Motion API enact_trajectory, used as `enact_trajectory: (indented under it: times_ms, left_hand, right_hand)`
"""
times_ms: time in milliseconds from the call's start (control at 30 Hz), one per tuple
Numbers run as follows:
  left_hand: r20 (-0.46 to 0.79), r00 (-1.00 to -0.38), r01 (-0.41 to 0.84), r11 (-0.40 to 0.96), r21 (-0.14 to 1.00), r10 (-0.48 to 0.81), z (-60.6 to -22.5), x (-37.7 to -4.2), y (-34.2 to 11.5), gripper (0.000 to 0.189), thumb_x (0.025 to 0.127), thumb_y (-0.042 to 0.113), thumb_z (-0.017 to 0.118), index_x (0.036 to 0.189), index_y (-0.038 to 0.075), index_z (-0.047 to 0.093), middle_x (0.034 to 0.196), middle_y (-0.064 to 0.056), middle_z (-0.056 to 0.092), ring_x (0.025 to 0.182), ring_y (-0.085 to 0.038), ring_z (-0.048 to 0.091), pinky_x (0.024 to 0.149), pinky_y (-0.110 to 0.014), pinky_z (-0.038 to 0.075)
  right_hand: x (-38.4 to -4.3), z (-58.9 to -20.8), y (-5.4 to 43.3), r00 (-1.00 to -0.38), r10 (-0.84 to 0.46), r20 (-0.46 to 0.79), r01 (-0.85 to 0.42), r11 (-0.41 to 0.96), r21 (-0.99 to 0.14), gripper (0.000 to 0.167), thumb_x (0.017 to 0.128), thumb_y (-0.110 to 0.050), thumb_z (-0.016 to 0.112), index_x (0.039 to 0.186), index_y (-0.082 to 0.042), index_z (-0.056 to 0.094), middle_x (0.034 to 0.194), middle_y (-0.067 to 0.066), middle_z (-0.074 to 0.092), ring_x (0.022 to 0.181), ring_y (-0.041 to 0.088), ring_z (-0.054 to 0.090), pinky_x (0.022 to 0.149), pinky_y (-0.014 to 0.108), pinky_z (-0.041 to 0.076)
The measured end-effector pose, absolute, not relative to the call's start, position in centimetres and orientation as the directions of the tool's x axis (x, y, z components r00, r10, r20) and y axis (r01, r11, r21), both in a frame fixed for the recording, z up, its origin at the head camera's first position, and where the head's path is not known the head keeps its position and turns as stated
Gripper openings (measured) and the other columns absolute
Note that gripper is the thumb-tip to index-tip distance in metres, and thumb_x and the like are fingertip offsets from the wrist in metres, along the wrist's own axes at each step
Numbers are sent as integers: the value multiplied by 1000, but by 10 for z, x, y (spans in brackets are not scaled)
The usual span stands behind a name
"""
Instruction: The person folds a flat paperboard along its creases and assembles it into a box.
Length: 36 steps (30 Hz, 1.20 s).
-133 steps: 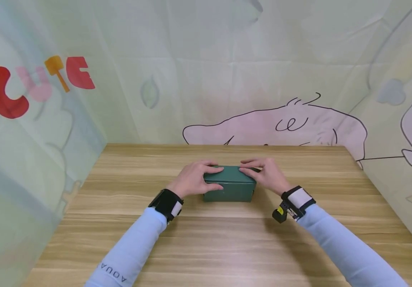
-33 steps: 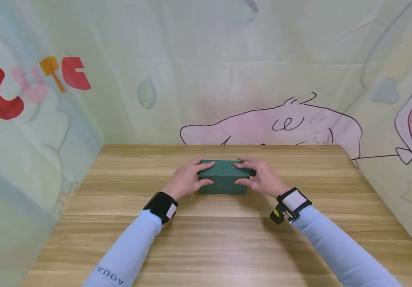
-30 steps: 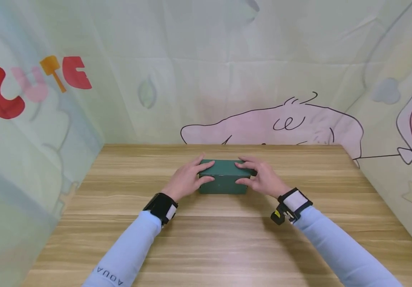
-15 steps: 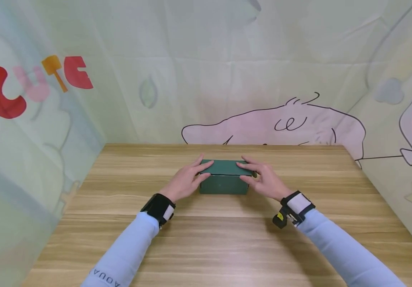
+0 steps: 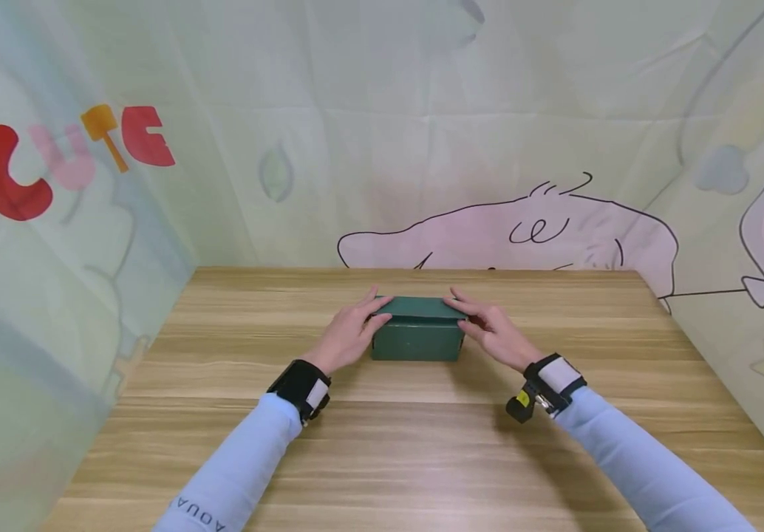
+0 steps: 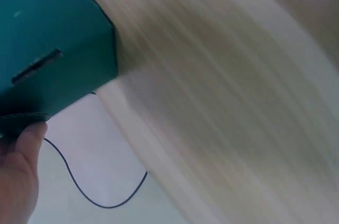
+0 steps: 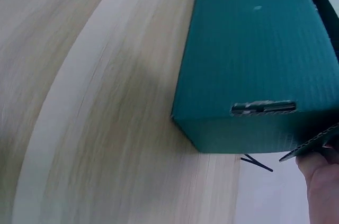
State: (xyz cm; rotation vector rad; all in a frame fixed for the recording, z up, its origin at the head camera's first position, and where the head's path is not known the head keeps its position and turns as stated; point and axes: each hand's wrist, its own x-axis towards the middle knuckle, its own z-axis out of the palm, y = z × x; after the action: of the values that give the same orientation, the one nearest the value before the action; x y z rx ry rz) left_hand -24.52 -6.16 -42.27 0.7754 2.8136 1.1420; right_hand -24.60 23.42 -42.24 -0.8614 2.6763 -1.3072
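Note:
A small green cardboard box (image 5: 417,343) stands toward the back of the table, its lid (image 5: 420,307) raised a little at the front so that a dark gap shows below it. My left hand (image 5: 344,338) pinches the lid's left corner, thumb at the front edge and fingers on top. At the right corner, my right hand (image 5: 500,338) holds the lid in the same way. In the right wrist view the box's end wall (image 7: 259,128) has a slot, and a side flap (image 7: 312,140) juts out by the right hand. The inside of the box is hidden.
The wood-grain table (image 5: 395,458) reaches back to a printed cloth backdrop (image 5: 382,148), which also hangs along both sides. Each wrist wears a black band, such as the left strap (image 5: 300,390).
The box has shifted slightly back and left since the oldest frame. Over the last second both thumbs have moved up to the lid's front edge, and that edge has risen off the box.

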Motion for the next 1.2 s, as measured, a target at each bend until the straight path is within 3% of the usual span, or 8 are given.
enact_trajectory:
  times_ms: [133, 300, 467, 600, 733, 933, 1067, 1200]
  left_hand:
    - [179, -880, 423, 557, 714, 439, -424, -246, -63, 50, 110, 24, 39, 155, 2, 37, 157, -25, 40, 150, -31, 36, 124, -44, 29]
    - [161, -898, 376, 523, 765, 410, -424, -245, -64, 51, 111, 21, 36, 157, 1, 29, 118, -27, 61, 131, -33, 54, 124, -44, 28]
    - [182, -934, 320, 492, 810, 307, -422, -243, -62, 49, 110, 27, 42, 152, 1, 42, 154, -19, 48, 141, -30, 49, 118, -45, 39]
    - [175, -954, 274, 478, 835, 242, -419, -242, -60, 48, 109, 29, 43, 149, 2, 47, 129, -23, 64, 115, -29, 62, 105, -43, 48]
    - [153, -952, 268, 481, 835, 264, -415, -243, -58, 48, 110, 26, 41, 150, 0, 44, 132, -25, 62, 111, -26, 58, 109, -43, 46]
    - [143, -956, 255, 481, 839, 258, -412, -244, -59, 48, 109, 25, 41, 150, 0, 44, 139, -26, 59, 119, -26, 57, 113, -45, 44]
    - [119, -972, 201, 461, 864, 201, -412, -245, -58, 46, 109, 29, 44, 148, 4, 50, 104, -16, 67, 100, -25, 60, 99, -38, 49]
    - [73, -985, 133, 425, 895, 155, -410, -246, -58, 46, 108, 33, 46, 145, 7, 54, 80, -3, 48, 88, -24, 60, 82, -28, 49]
  right_hand:
    - [-247, -421, 234, -863, -476, 171, -404, 447, -798, 47, 103, -2, 48, 150, 1, 44, 163, 25, 25, 150, 44, 29, 115, 54, 32]
    - [-247, -419, 234, -882, -449, 139, -355, 441, -825, 46, 105, -7, 49, 150, -1, 44, 163, 24, 27, 149, 43, 33, 115, 55, 33]
    - [-248, -419, 234, -900, -414, 138, -328, 433, -840, 44, 106, -10, 49, 149, -1, 47, 161, 23, 34, 148, 40, 35, 116, 54, 34]
    - [-249, -419, 232, -914, -373, 161, -319, 413, -853, 43, 106, -13, 50, 146, 0, 50, 157, 22, 42, 148, 37, 39, 116, 30, 38]
    - [-247, -418, 231, -918, -358, 171, -309, 372, -875, 43, 106, -15, 50, 147, 2, 49, 155, 22, 45, 148, 36, 38, 104, 4, 35]
    - [-247, -417, 233, -906, -393, 159, -291, 304, -907, 46, 108, -14, 43, 150, 5, 41, 159, 25, 37, 150, 39, 31, 103, 1, 31]
    - [-249, -416, 234, -903, -405, 146, -276, 286, -918, 48, 109, -15, 41, 151, 7, 37, 159, 27, 35, 147, 40, 34, 101, 2, 35]
    - [-251, -414, 234, -908, -393, 143, -273, 297, -915, 47, 109, -17, 40, 152, 4, 39, 158, 26, 38, 143, 38, 41, 103, 8, 40]
